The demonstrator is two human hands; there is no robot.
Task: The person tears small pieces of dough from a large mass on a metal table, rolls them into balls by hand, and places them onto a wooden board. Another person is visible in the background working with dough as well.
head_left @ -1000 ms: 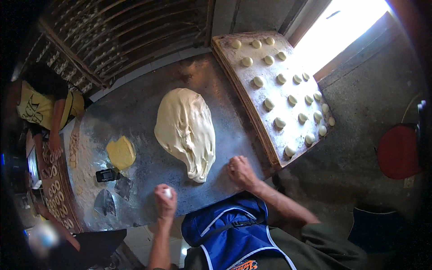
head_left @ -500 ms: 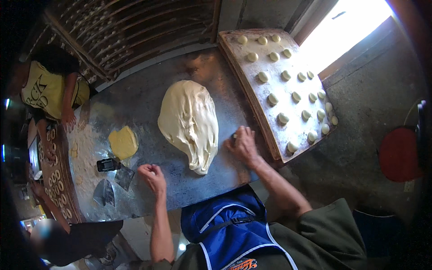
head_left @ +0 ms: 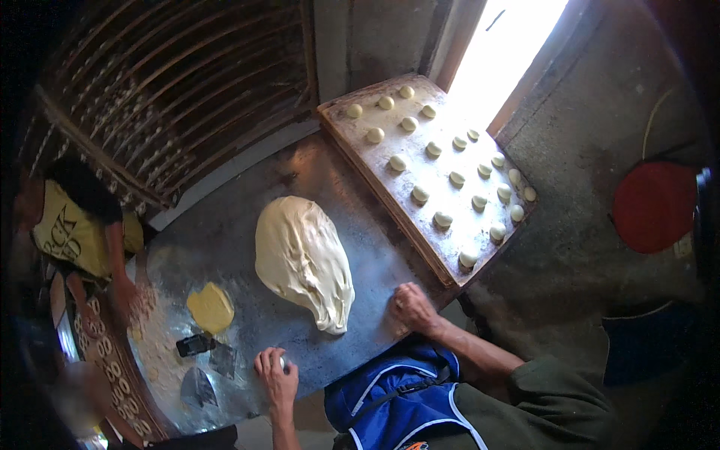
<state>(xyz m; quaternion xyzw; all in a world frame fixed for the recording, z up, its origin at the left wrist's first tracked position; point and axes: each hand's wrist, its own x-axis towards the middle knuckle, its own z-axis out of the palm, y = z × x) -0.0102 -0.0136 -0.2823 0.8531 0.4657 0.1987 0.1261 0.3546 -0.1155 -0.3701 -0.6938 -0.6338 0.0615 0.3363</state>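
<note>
Plainly, the large dough mass (head_left: 300,262) sits mid-tabletop (head_left: 379,259), a glossy, creased, cream-coloured teardrop narrowing toward the person. The two hands are apart, on either side of its narrow end. The left hand (head_left: 277,379) is curled around a small white lump (head_left: 284,363) near the front edge; the right hand (head_left: 412,308) rests with fingers folded downward on the metal surface, and whether it covers anything cannot be told.

Angled at the far right, a stack of wooden boards (head_left: 441,198) has a flour-dusted top carrying rows of smooth, rounded dough balls (head_left: 443,219). At the left, a dark brown tray (head_left: 129,354) bears ring-shaped pieces (head_left: 114,367) crowded together, with a co-worker's hand (head_left: 133,296) close by, over crumbly pale flour (head_left: 156,324). Behind, a slatted rack (head_left: 225,105) holds many small pale pieces (head_left: 135,112), blurred by the gloom.

Left of the dough mass lie a flattened, uneven yellow slab (head_left: 211,307), a boxy black object (head_left: 194,345) just below it, and a grey, pointed sheet (head_left: 198,388) nearer the front edge.
</note>
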